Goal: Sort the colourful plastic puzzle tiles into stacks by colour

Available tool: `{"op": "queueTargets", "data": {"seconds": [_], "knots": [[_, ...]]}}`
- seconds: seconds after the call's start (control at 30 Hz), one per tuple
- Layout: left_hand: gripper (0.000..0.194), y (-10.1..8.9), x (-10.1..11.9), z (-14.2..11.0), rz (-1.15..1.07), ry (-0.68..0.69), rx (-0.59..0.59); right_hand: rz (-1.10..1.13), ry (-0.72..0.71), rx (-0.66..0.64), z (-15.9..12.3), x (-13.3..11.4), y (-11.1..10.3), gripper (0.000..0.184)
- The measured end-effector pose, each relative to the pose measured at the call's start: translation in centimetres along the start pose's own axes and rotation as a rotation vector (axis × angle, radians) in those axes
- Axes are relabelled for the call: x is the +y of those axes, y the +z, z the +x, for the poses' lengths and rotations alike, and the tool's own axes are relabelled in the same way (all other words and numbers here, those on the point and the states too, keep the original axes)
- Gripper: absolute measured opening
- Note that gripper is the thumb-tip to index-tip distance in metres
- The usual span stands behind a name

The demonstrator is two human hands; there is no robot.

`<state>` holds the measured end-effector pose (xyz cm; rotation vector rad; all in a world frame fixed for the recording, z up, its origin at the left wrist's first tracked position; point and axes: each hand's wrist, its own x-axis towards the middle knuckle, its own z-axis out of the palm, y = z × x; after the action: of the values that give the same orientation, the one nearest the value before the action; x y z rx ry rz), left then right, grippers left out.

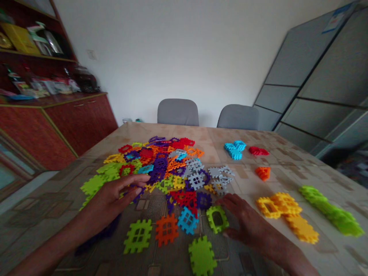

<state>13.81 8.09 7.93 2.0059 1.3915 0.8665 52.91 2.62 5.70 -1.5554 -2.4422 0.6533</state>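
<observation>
My left hand [122, 189] is at the near left side of a heap of plastic interlocking tiles, its thumb and fingers apart beside purple tiles [158, 170]. No held piece shows in it. My right hand [241, 214] is spread beside a green tile with a round opening [217, 219], fingers near its top and thumb near its lower right corner; I cannot tell whether they touch. Left of that tile are a blue window tile [188, 220], an orange window tile [166, 230] and a green window tile [138, 236]. A solid green tile [202, 256] lies nearest me.
On the right of the patterned table [241, 180] lie separate groups: blue tiles [234, 149], red tiles [258, 151], orange tiles [263, 173], yellow tiles [287, 209] and a green row [330, 211]. Dark purple pieces [99, 235] are partly under my left forearm. Two grey chairs [177, 112] stand behind.
</observation>
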Motion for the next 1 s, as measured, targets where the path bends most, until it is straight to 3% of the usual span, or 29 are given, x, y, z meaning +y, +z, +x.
{"op": "queueTargets", "data": {"seconds": [0.1,0.2,0.3,0.4,0.57,1.0], "knots": [[0.04,-0.8,-1.4,-0.4,0.05,0.006,0.03,-0.009,0.05,-0.051,0.1,0.0,0.4,0.065],[0.035,-0.2,-1.9,-0.3,0.212,0.111,0.006,-0.004,0.044,-0.037,0.4,0.1,0.7,0.063],[0.032,1.5,-1.4,0.7,0.491,0.313,-0.116,0.004,0.032,-0.035,0.7,0.0,0.9,0.062],[0.031,3.4,-0.2,2.3,0.623,0.405,-0.247,0.01,0.037,-0.034,0.7,-0.2,0.9,0.065],[0.018,5.1,1.0,4.4,0.725,0.418,-0.285,0.038,0.036,-0.04,0.2,-0.1,0.9,0.069],[0.012,5.2,0.5,5.9,0.742,0.414,-0.294,0.012,0.02,-0.044,-0.1,-0.9,0.3,0.063]]}}
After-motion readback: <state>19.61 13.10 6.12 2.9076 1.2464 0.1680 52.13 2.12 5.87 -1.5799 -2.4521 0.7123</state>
